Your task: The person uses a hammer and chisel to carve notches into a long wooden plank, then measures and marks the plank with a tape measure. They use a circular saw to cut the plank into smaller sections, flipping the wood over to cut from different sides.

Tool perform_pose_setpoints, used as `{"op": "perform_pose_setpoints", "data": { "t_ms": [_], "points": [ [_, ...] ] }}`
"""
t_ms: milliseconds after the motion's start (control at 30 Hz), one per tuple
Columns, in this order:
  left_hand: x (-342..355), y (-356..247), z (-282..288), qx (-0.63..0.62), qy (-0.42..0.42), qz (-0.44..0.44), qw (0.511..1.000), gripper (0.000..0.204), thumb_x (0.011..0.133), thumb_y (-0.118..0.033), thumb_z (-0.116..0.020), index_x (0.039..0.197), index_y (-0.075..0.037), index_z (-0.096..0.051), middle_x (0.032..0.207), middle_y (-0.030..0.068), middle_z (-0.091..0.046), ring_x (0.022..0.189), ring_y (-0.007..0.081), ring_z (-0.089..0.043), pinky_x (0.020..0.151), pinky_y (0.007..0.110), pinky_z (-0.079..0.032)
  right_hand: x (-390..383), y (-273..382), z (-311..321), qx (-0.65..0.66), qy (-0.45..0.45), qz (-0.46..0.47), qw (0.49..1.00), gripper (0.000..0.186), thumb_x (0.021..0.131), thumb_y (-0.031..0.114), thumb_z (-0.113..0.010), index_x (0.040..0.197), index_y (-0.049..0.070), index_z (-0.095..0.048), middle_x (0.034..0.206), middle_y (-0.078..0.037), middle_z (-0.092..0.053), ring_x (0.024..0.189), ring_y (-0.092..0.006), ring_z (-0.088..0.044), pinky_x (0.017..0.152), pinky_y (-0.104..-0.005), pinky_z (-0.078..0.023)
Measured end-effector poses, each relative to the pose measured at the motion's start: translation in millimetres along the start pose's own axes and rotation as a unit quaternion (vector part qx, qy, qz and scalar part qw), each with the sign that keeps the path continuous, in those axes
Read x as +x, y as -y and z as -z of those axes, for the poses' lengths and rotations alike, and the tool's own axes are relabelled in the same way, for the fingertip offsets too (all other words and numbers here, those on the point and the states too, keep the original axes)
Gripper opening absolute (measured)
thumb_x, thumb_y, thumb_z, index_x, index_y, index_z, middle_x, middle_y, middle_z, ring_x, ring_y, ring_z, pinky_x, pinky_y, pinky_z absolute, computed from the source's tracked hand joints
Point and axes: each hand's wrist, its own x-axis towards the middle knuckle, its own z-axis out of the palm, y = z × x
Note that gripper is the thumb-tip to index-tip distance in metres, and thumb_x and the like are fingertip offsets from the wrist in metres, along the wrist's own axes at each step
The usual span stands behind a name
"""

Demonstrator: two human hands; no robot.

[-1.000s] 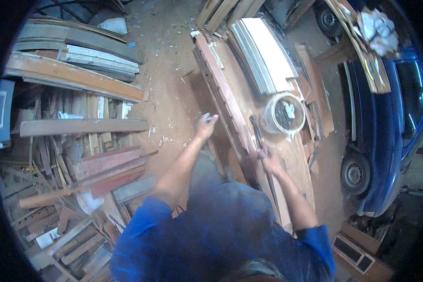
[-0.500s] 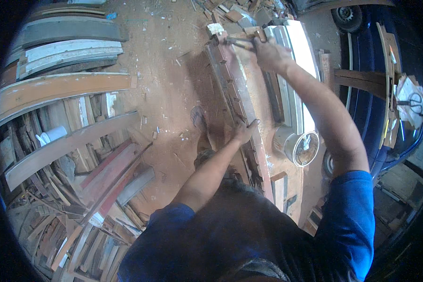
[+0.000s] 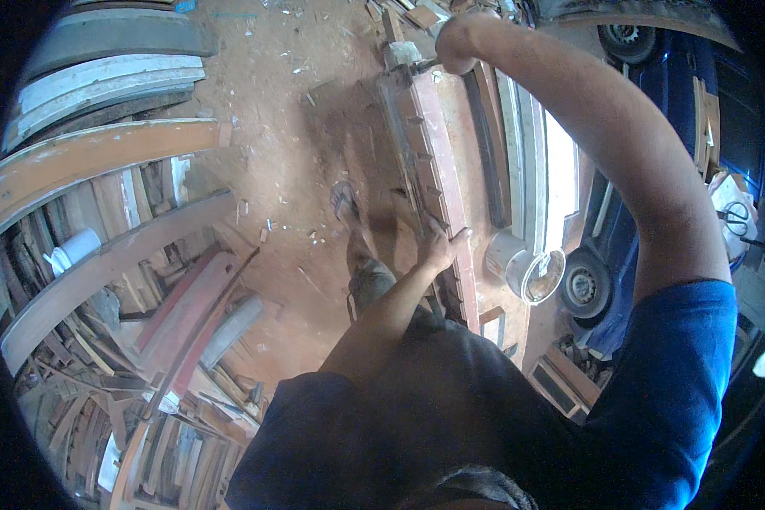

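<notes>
My right hand [image 3: 459,47] is closed on a dark metal tool [image 3: 427,66], held at the far end of a long pinkish notched board [image 3: 427,127]; the tool's shape is mostly hidden by the hand. My left hand [image 3: 440,246] grips the same board lower down. The board lies along the left side of a wooden bench, close to a pale block [image 3: 401,53] at its far end. Right of it are long white and dark boards [image 3: 527,161] and a white plastic bucket [image 3: 527,272] lying tilted.
Piles of planks and offcuts [image 3: 102,136] fill the left side. A dusty floor [image 3: 280,119] with scraps runs beside the bench. A blue car [image 3: 620,314] is on the right, near papers and scissors [image 3: 731,208]. My left foot [image 3: 344,200] is beside the bench.
My right hand has moved forward with the tool to the board's far end and slightly higher. My left hand has moved onto the board. The view has shifted, and a foot has come into sight.
</notes>
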Motion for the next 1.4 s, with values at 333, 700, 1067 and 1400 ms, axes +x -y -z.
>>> {"op": "perform_pose_setpoints", "data": {
  "t_ms": [333,700,1067,1400],
  "points": [
    [-5.2,-5.9,-0.2,-0.068,-0.034,-0.057,0.995,0.112,0.090,-0.061,-0.068,0.146,0.021,-0.018,0.150,0.0412,-0.030,0.143,0.0491,-0.031,0.119,0.046,-0.027,37.0,11.9,-156.2,-0.013,-0.145,0.133,0.980,0.024,0.094,0.020,-0.062,0.085,0.000,-0.073,0.073,-0.015,-0.070,0.068,-0.0253,-0.072,0.061,-0.0437,-0.061],
    [38.9,-99.4,98.3,0.062,-0.226,-0.193,0.953,0.094,0.095,-0.048,-0.066,0.157,0.007,-0.022,0.155,0.0375,-0.031,0.145,0.0467,-0.036,0.119,0.048,-0.032,-170.6,202.6,-300.2,0.833,-0.122,-0.217,0.494,0.044,0.101,0.038,-0.059,0.106,-0.005,-0.067,0.068,-0.015,-0.063,0.057,-0.0215,-0.064,0.057,-0.0381,-0.050],
    [189.6,-156.2,192.4,-0.027,-0.207,-0.249,0.946,0.066,0.086,-0.032,-0.082,0.135,0.003,-0.056,0.122,0.0219,-0.070,0.112,0.0300,-0.069,0.097,0.038,-0.052,-313.1,245.2,-412.4,0.912,-0.078,-0.391,0.098,0.036,0.103,0.024,-0.052,0.129,0.000,-0.056,0.094,-0.010,-0.069,0.050,-0.0073,-0.050,0.041,-0.0220,-0.037],
    [217.7,-147.6,207.7,0.038,-0.203,-0.196,0.959,0.068,0.086,-0.038,-0.085,0.122,0.010,-0.053,0.114,0.0193,-0.070,0.096,0.0242,-0.069,0.086,0.038,-0.055,-328.8,255.7,-476.9,0.974,-0.002,-0.221,-0.042,0.053,0.102,0.025,-0.048,0.148,0.002,-0.036,0.121,-0.021,-0.066,0.053,-0.0079,-0.057,0.033,-0.0172,-0.033]
  ]
}}
